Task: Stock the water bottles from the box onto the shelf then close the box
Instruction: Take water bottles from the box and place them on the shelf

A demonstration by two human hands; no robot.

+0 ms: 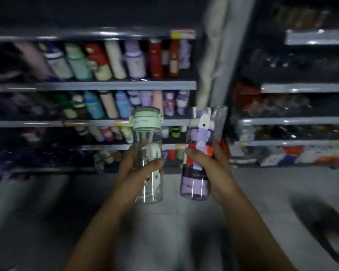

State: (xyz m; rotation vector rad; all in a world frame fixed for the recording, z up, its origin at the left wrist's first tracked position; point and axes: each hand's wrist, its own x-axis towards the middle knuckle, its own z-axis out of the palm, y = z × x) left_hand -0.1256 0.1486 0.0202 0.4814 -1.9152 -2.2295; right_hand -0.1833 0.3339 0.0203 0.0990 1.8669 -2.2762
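- Nearest, two bare forearms reach forward over a pale tiled floor [164, 231]; a dark blurred shape [321, 222] lies on the floor at lower right, too smeared to identify.
- The left hand [134, 169] is wrapped around the middle of a clear bottle [149, 159] with a mint-green lid, held upright; a white strap piece shows inside or behind the clear wall.
- The right hand [209, 165] grips a purple bottle [197, 173] upright, thumb across its red label band, a lilac strap running down the front. Further clear pieces stand up behind its lid in the same hand; what they are cannot be told.
- The two bottles are side by side, apart, not touching, both held in the air in front of the shelving.
- Beyond them stands the shelf unit [115, 85], several tiers packed with upright bottles [114, 59] in many colours; the lower tiers sit directly behind the held bottles.
- A pale upright post [213, 55] separates it from a second rack [301, 88] on the right, holding dim, blurred goods.
- No box shows in this view.
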